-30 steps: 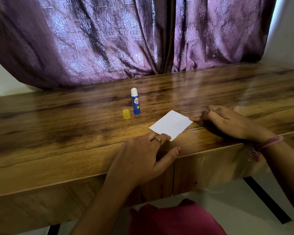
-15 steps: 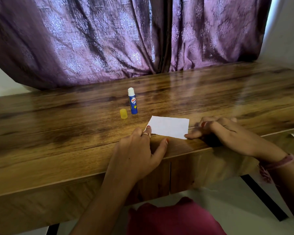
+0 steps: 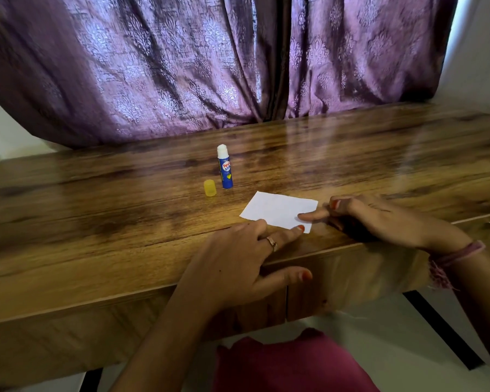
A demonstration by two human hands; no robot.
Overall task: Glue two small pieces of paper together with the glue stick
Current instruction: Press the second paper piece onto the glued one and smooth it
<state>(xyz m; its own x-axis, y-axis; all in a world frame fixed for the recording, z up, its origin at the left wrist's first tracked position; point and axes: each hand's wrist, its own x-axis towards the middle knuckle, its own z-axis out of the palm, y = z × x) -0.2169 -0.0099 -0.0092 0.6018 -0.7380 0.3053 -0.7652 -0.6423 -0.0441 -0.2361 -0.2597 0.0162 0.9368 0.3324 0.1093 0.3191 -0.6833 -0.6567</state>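
Two open hands' fingers (image 3: 309,216) press one paper (image 3: 277,210); one glue stick (image 3: 225,169), one cap (image 3: 210,188).

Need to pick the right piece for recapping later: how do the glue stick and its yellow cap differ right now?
The glue stick is tall, blue with a white exposed tip; the yellow cap is short and translucent yellow. The stick bears a printed label; the cap is plain. Both stand upright on the wooden table, side by side, neither touched by a hand.

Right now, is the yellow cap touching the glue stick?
Apart. The head view shows the yellow cap standing on the table just left of the upright glue stick, with a strip of bare wood visible between them.
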